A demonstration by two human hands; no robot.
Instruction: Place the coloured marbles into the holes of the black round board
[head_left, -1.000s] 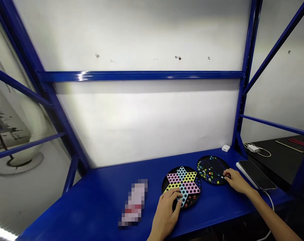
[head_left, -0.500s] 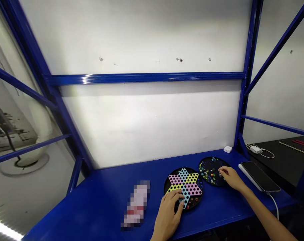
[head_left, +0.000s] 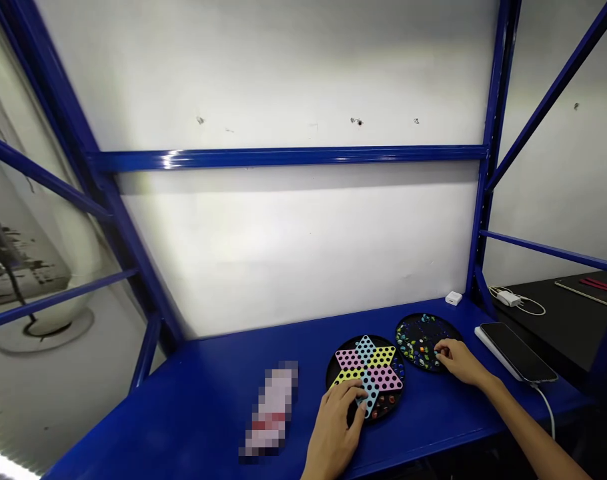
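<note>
A round black Chinese checkers board (head_left: 378, 363) with a star in pink, yellow and light blue lies on the blue shelf (head_left: 203, 393). My left hand (head_left: 335, 421) rests on its near left edge, fingers spread over the rim. Right of it sits a round black tray (head_left: 416, 328) holding several coloured marbles. My right hand (head_left: 457, 361) reaches into the tray's right side, fingertips among the marbles. Whether a marble is pinched is too small to tell.
A blurred white and red object (head_left: 271, 410) lies on the shelf left of the board. A phone (head_left: 514, 350) on a white pad with a cable lies at the right edge. A small white charger (head_left: 453, 298) sits by the blue upright (head_left: 486, 200). A black table (head_left: 568, 320) stands beyond.
My right hand has slid left from the tray's right rim further in among the marbles. My left hand stays on the board's edge. The view shifted slightly.
</note>
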